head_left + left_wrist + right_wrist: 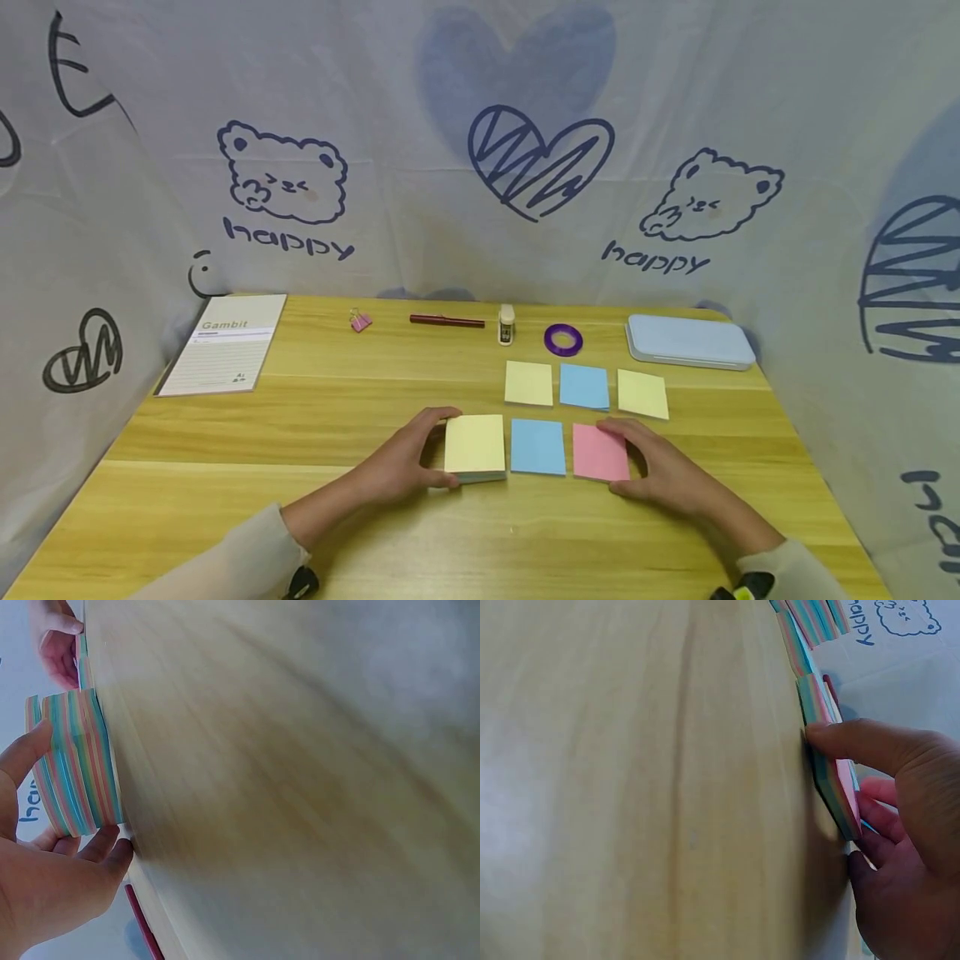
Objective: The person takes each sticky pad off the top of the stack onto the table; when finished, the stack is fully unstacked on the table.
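My left hand (405, 458) grips a thick stack of sticky notes (475, 444) with a yellow top, thumb on the near side and fingers on the far side. The left wrist view shows the stack's striped edges (79, 765) in red, teal and yellow, standing taller than its neighbours. With thumb and fingers my right hand (660, 467) pinches a thinner pink-topped sticky note pad (599, 452), seen edge-on in the right wrist view. Between the two lies a blue sticky note pad (537, 447). Behind sit a yellow pad (528, 383), another blue pad (584, 387) and another yellow pad (642, 393).
Along the back of the wooden table (300, 467) are a notepad (225, 346), a pink binder clip (361, 322), a dark red pen (447, 321), a small white bottle (506, 325), a purple tape roll (563, 339) and a pale blue case (688, 340). A printed cloth hangs behind.
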Tool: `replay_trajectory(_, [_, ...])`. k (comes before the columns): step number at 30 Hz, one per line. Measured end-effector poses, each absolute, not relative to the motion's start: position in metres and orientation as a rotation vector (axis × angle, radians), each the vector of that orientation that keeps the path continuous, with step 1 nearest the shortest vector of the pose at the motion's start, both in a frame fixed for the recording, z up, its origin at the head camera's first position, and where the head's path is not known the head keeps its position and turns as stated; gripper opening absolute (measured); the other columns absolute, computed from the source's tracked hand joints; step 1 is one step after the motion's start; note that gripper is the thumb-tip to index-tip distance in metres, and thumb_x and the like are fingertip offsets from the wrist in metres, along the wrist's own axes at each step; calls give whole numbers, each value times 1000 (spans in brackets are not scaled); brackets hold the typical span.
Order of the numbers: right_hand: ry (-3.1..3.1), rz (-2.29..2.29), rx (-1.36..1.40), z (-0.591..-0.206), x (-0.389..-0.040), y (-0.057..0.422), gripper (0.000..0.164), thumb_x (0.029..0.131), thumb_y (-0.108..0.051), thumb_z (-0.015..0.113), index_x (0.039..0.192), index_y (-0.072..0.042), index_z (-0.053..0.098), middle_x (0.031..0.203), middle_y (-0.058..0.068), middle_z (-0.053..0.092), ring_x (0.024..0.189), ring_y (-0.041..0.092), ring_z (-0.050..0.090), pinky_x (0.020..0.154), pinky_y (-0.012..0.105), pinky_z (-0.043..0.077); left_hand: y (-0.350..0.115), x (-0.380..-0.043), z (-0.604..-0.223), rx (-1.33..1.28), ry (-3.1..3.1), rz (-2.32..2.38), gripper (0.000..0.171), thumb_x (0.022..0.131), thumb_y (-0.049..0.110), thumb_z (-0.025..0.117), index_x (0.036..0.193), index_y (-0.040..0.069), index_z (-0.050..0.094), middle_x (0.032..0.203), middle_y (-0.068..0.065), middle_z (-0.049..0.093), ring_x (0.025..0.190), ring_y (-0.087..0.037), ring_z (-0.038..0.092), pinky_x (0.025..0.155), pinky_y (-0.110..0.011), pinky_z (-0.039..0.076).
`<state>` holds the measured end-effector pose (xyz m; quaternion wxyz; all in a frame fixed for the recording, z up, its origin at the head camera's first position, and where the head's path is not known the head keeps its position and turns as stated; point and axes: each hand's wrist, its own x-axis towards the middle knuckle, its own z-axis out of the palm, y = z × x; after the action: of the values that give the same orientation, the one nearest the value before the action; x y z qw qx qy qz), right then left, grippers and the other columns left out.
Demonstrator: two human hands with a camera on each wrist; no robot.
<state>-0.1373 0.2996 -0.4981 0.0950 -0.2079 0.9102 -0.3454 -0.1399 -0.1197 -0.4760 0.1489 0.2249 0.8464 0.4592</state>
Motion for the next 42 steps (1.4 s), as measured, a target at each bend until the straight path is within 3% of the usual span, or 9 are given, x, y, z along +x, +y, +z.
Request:
replay_trajectory(6, [2710,-988,-642,-489,-139,295,86,82,-34,89,154,-15,47,158,14,45,144,43,41,116,65,33,-119,-140,-476,652,2435,1314,90,81,22,90,154,7,39,151,-14,47,141,-34,45,118,-56,34])
replay_trajectory(11, [2722,-961,-747,-476,-143,278,84,83,-38,86,154,-14,48,157,12,47,143,44,42,113,69,34,-120,-141,-477,650,2428,1315,91,81,22,90,155,8,38,151,-13,47,140,-33,45,118,-56,34])
replay_trajectory(19, [2569,-1032,-879,-463,-156,230,85,84,-31,87,156,-13,45,159,11,44,148,40,37,115,66,34,-121,-141,-476,616,2424,1338,94,79,17,92,155,8,37,153,-17,46,143,-37,43,119,-58,32])
replay_trajectory(24, [2516,-1009,-887,-461,-162,201,87,86,-37,85,159,-17,41,162,7,40,152,37,31,118,64,31,-121,-141,-477,591,2421,1339,94,79,16,92,155,7,37,152,-17,48,143,-37,43,119,-59,32])
replay_trajectory(29, [2474,-1025,-929,-461,-165,176,91,85,-44,85,159,-15,40,162,5,40,151,32,35,119,58,34,-121,-141,-477,613,2424,1342,91,79,17,91,153,7,38,152,-17,48,142,-38,44,118,-60,34])
replay_trajectory(42, [2473,-972,-988,-461,-163,144,94,83,-37,87,159,-10,38,160,9,43,148,32,39,119,54,36,-121,-142,-478,658,2412,1356,86,81,15,90,150,5,40,144,-14,53,135,-34,50,116,-58,36])
